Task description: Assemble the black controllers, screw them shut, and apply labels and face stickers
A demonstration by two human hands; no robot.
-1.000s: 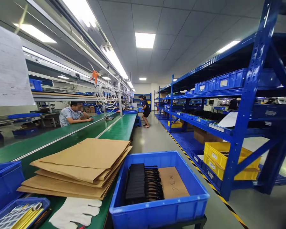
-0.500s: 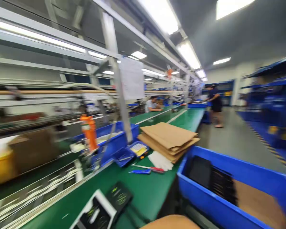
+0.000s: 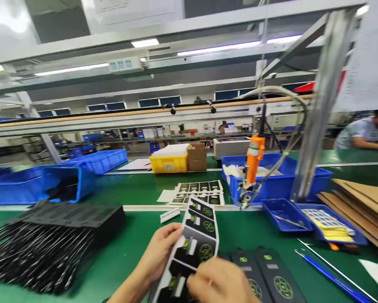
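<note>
My left hand (image 3: 164, 245) is closed on the edge of a sheet of labels (image 3: 204, 226). The sheet is white-edged and carries a column of black labels with green marks and rings. It is tilted up over the green bench. My right hand (image 3: 222, 281), blurred, has its fingers curled against the lower part of the sheet; what sits between the fingertips is hidden. Just beyond the right hand lie flat black cases (image 3: 279, 275) with similar green rings. More label sheets (image 3: 198, 187) lie flat behind.
Black units with cables (image 3: 65, 227) are piled at left. Blue bins (image 3: 81, 183) stand behind them. An orange tool (image 3: 254, 160) hangs before another blue bin (image 3: 275, 164). Small blue trays (image 3: 285, 216), a blue pen-like tool (image 3: 331, 275) and cardboard sheets (image 3: 366, 210) are at right.
My view has turned left from along the bench to facing across it. Both my hands now show at the label sheet; neither was plainly visible before.
</note>
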